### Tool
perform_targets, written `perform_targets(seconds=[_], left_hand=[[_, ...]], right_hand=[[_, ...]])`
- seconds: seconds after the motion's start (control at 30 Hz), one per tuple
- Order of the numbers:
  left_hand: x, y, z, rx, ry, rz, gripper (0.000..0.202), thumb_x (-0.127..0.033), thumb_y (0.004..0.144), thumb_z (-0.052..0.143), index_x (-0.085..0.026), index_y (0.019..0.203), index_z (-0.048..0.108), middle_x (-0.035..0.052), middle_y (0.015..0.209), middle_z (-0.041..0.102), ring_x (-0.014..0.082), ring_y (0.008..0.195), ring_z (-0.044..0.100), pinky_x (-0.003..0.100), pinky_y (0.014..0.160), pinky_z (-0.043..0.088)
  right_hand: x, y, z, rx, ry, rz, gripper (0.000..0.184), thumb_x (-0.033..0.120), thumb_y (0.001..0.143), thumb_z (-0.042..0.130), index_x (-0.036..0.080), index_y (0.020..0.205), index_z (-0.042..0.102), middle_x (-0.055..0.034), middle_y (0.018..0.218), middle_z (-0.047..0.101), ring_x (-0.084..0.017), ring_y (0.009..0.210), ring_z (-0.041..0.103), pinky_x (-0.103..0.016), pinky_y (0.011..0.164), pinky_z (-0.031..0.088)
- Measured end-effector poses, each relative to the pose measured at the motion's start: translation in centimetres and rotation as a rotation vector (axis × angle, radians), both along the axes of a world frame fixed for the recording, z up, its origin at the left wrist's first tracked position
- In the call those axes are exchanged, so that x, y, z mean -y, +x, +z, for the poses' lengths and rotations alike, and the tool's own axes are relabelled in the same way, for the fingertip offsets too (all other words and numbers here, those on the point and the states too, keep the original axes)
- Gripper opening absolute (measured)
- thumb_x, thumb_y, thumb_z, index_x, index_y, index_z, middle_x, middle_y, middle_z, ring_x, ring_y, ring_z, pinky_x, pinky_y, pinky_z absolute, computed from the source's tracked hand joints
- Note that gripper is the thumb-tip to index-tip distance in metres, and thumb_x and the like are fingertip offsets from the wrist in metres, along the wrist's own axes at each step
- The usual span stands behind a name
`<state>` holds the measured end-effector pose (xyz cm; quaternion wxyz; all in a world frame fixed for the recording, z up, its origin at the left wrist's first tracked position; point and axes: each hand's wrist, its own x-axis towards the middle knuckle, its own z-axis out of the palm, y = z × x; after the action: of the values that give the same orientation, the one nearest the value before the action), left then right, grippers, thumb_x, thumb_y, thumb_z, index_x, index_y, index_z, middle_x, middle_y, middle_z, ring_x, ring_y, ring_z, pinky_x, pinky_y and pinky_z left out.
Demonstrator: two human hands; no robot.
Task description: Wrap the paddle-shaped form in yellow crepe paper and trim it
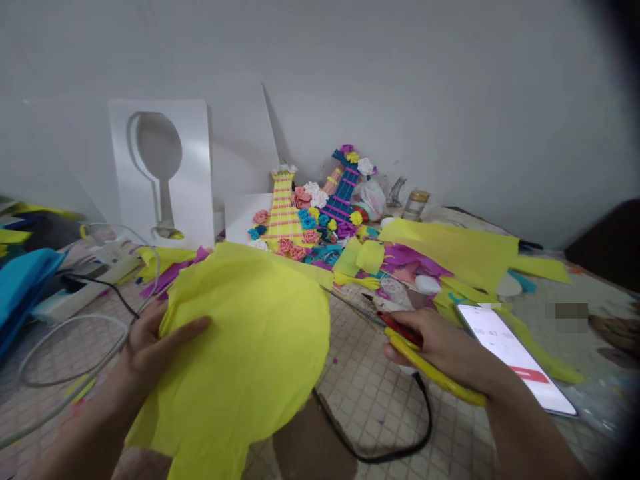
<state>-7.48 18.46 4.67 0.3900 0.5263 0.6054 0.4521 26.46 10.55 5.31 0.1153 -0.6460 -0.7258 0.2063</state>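
Note:
My left hand (153, 343) grips the left edge of a large yellow paper sheet (255, 340) cut with a rounded outline, thumb on top. My right hand (443, 347) is closed round scissors (430, 370) with yellow and red handles; their thin blades point left toward the sheet's right edge. Both hands hover low over a tiled surface (370, 387).
A phone (517, 357) with a lit screen lies right of my right hand. A black cable (400, 443) loops below. Paper-flower crafts (310, 213), yellow and purple scraps, a small jar (416, 203) and a white cut-out board (163, 170) stand by the wall. White cords lie at left.

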Motion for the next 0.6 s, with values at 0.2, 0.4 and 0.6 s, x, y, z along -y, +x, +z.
perform_targets(seconds=[0.2,0.4,0.6], left_hand=[[-0.3,-0.7,-0.3,0.124,-0.079,-0.138,0.036,-0.039,0.053,0.072,-0.020,0.079,0.056,-0.0014,0.054,0.063,0.0234,0.041,0.060,0.031,0.033,0.047],[0.7,0.8,0.7,0.122,-0.042,-0.059,0.034,-0.039,0.051,0.071,-0.019,0.075,0.058,-0.0024,0.051,0.062,0.0203,0.037,0.058,0.028,0.032,0.046],[0.2,0.7,0.5,0.114,-0.049,0.005,0.035,-0.040,0.044,0.072,-0.018,0.068,0.058,-0.0006,0.049,0.063,0.0216,0.035,0.057,0.030,0.030,0.046]], right_hand=[[0.1,0.4,-0.6,-0.073,-0.047,0.022,0.024,0.040,0.077,0.048,0.018,0.067,0.049,0.0003,0.062,0.052,-0.012,0.056,0.046,-0.023,0.049,0.031],[0.0,0.8,-1.0,-0.193,-0.136,0.150,0.031,0.045,0.080,0.042,0.017,0.069,0.047,0.0003,0.062,0.047,-0.010,0.054,0.041,-0.022,0.048,0.031],[0.3,1.0,-0.9,-0.338,-0.167,0.160,0.035,0.050,0.083,0.037,0.018,0.073,0.048,0.0050,0.051,0.037,-0.007,0.042,0.033,-0.020,0.040,0.028]])
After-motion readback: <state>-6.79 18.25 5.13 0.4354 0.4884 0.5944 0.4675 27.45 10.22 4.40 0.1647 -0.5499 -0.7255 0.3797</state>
